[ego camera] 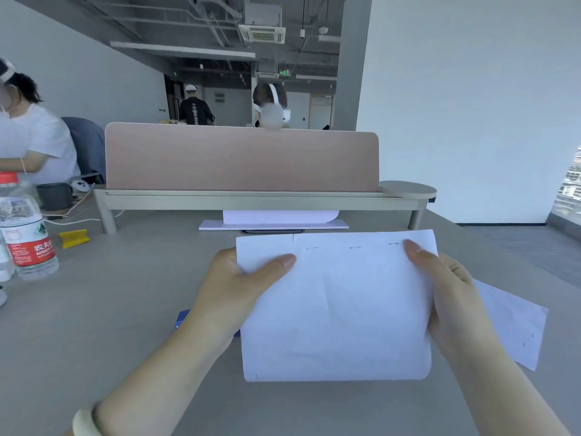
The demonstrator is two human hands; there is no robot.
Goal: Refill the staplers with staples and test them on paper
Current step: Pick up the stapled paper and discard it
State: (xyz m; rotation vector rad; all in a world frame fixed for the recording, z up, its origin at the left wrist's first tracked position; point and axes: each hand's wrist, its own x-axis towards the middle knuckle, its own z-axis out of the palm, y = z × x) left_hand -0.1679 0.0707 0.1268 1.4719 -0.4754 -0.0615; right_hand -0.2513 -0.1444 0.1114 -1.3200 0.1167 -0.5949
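I hold a white sheet of paper (336, 309) up over the grey desk (125, 309) with both hands. Three staple marks run along its top edge. My left hand (232, 287) grips the sheet's left side, thumb on top. My right hand (446, 291) grips the right side, thumb near the top right staple. A blue object (182, 319), mostly hidden under my left wrist and the sheet, lies on the desk; I cannot tell what it is. No stapler is clearly visible.
Another white sheet (515, 322) lies on the desk under my right hand. A water bottle (25, 228) and a yellow object (74, 238) stand at the left. A pink divider on a shelf (242, 158) bounds the desk's far side, with white sheets (276, 220) beneath. People sit beyond.
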